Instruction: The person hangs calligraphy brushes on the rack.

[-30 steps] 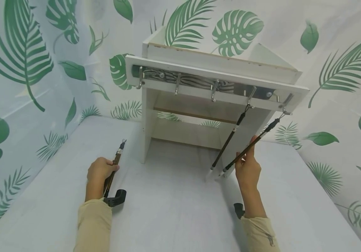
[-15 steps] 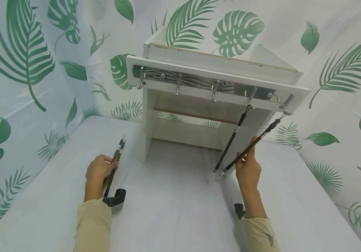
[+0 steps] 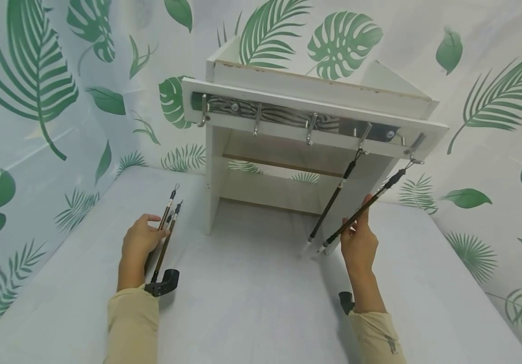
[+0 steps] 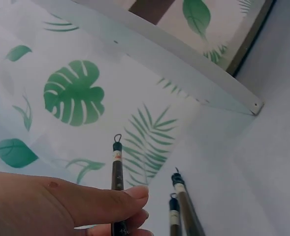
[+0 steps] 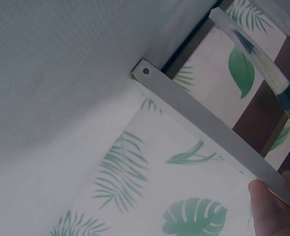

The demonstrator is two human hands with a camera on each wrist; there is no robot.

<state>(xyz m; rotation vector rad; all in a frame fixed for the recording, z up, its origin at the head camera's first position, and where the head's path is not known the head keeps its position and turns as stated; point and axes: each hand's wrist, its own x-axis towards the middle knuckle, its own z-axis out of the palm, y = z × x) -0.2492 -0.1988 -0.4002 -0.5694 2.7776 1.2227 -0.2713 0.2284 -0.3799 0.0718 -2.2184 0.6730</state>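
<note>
My left hand pinches a calligraphy brush between thumb and fingers, its cord loop pointing up. Beside it on the white surface lie two more brushes; the nearer one is dark-handled, and part of the other is cut off by the frame. My right hand grips the front edge of the white rack's right side panel, thumb and fingers on opposite sides. Two brushes hang tip-down from the rack's hooks: one from the second hook from the right, another from the rightmost, crossing before my right hand.
The white rack stands against leaf-printed cloth. Along its front rail runs a strip of metal hooks. Black camera mounts sit by the left wrist and right wrist.
The brushes at my left hand have spread apart: one is raised in the pinch, the others are left lying beside it. That hand has shifted slightly left. My right hand keeps its place.
</note>
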